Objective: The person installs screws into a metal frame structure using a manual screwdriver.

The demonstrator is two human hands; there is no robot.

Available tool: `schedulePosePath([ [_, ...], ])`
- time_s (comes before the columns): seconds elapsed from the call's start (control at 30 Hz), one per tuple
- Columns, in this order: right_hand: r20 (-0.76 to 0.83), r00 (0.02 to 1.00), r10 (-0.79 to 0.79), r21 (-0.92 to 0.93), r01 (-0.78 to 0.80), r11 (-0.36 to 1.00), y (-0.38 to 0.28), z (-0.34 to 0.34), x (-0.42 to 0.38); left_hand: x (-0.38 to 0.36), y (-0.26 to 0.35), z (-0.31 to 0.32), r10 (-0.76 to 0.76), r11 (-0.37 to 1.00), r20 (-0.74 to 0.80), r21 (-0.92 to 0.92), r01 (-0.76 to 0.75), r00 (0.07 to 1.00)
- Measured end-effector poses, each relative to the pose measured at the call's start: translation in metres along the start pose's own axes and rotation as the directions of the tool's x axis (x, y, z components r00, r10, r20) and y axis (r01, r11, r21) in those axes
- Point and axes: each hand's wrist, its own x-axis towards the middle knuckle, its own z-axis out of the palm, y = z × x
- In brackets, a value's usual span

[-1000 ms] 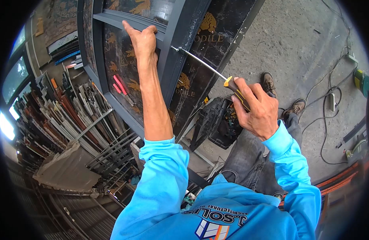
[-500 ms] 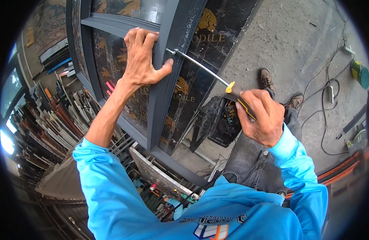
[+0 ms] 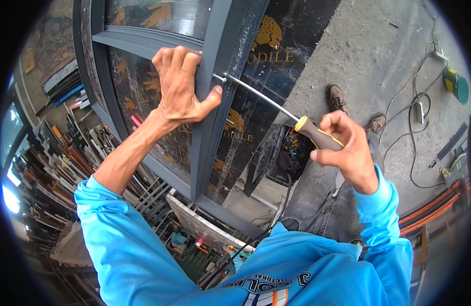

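Observation:
Fingers of my left hand (image 3: 179, 94) hook over one side of a dark grey metal frame (image 3: 202, 163), and its thumb presses the other side, so it grips the upright bar. Beside that thumb a silver screw (image 3: 219, 77) sticks out of the bar. A long screwdriver (image 3: 319, 135) with a grey and yellow handle slants down from the screw, its tip at the screw head. Around the handle's end my right hand (image 3: 352, 155) is curled loosely, thumb on one side and bent fingers on the other. The exact finger contact is partly hidden.
Dark printed panels (image 3: 276, 46) lie behind the frame. An open black toolbox (image 3: 284, 163) stands by my legs. Cables (image 3: 414, 132) and a green can (image 3: 456, 86) are on the concrete floor at right. Many metal profiles (image 3: 75, 153) are stacked at left.
My right hand has loosened and shifted its grasp on the screwdriver handle, which has turned. The left hand keeps its place on the frame. The whole view has shifted slightly.

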Motion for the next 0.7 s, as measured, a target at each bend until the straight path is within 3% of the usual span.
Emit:
schedulePosePath([
  [0.03, -0.120, 0.974, -0.192, -0.269, 0.154, 0.951, 0.004, 0.003, -0.003, -0.001, 0.000, 0.000, 0.000, 1.000, -0.008, 0.006, 0.000, 1.000],
  [0.07, -0.168, 0.872, -0.460, -0.531, 0.313, 0.787, 0.006, 0.008, -0.007, -0.001, 0.000, 0.001, -0.006, 1.000, -0.016, -0.005, 0.006, 1.000],
  [0.1, -0.085, 0.687, -0.722, -0.735, 0.446, 0.511, 0.006, 0.012, -0.006, -0.001, 0.000, 0.003, -0.012, 1.000, -0.022, -0.020, 0.011, 1.000],
  [0.17, 0.117, 0.543, -0.832, -0.828, 0.516, 0.220, 0.007, 0.009, -0.002, 0.001, 0.000, 0.003, -0.007, 1.000, -0.037, -0.028, 0.006, 0.999],
  [0.2, 0.116, 0.543, -0.832, -0.828, 0.515, 0.221, 0.002, 0.008, -0.002, 0.002, 0.000, 0.003, -0.001, 1.000, -0.033, -0.027, 0.001, 0.999],
  [0.23, -0.138, 0.869, -0.475, -0.548, 0.333, 0.767, -0.007, 0.007, -0.004, 0.000, -0.001, 0.003, 0.000, 1.000, -0.025, -0.026, -0.001, 1.000],
  [0.27, -0.150, 0.987, 0.055, -0.115, -0.072, 0.991, -0.018, 0.002, -0.003, 0.000, 0.000, 0.001, -0.004, 1.000, -0.014, -0.030, 0.004, 1.000],
  [0.3, 0.149, 0.911, 0.385, 0.327, -0.413, 0.850, -0.031, -0.011, 0.010, -0.002, 0.001, 0.001, -0.015, 0.999, -0.005, -0.037, 0.015, 1.000],
  [0.33, 0.195, 0.891, 0.411, 0.337, -0.454, 0.825, -0.029, -0.016, 0.009, -0.003, 0.003, 0.000, -0.011, 0.999, -0.009, -0.043, 0.010, 1.000],
  [0.4, 0.241, 0.877, 0.415, 0.337, -0.477, 0.812, -0.027, -0.018, 0.012, 0.001, 0.002, 0.001, -0.013, 0.999, -0.017, -0.040, 0.012, 1.000],
  [0.47, 0.003, 0.997, 0.071, 0.176, -0.070, 0.982, -0.022, -0.006, -0.003, 0.001, 0.003, -0.001, -0.005, 0.999, -0.010, -0.045, 0.005, 1.000],
  [0.5, 0.059, 0.995, 0.083, 0.138, -0.090, 0.986, -0.021, -0.011, -0.006, 0.003, 0.003, -0.001, -0.002, 0.999, -0.024, -0.034, 0.001, 1.000],
  [0.53, -0.022, 1.000, -0.002, -0.044, 0.001, 0.999, -0.018, -0.009, -0.010, 0.001, 0.004, 0.000, -0.005, 0.999, -0.013, -0.042, 0.005, 1.000],
  [0.57, -0.083, 0.992, -0.100, -0.227, 0.079, 0.971, -0.015, -0.005, -0.013, -0.001, 0.005, 0.000, -0.013, 0.999, -0.010, -0.048, 0.012, 1.000],
  [0.6, -0.084, 0.931, -0.355, -0.480, 0.274, 0.833, -0.011, -0.004, -0.013, 0.001, 0.002, -0.001, -0.018, 0.999, -0.019, -0.044, 0.018, 1.000],
  [0.63, -0.027, 0.818, -0.574, -0.694, 0.398, 0.600, -0.006, -0.003, -0.013, 0.001, 0.002, -0.003, -0.014, 0.999, -0.007, -0.040, 0.014, 1.000],
  [0.67, -0.038, 0.770, -0.637, -0.730, 0.414, 0.544, -0.004, -0.002, -0.010, 0.000, 0.002, -0.004, -0.021, 0.999, 0.009, -0.046, 0.022, 1.000],
  [0.7, -0.037, 0.782, -0.622, -0.727, 0.407, 0.554, -0.004, -0.003, -0.010, -0.001, 0.002, -0.002, -0.035, 0.998, 0.019, -0.048, 0.036, 0.999],
])
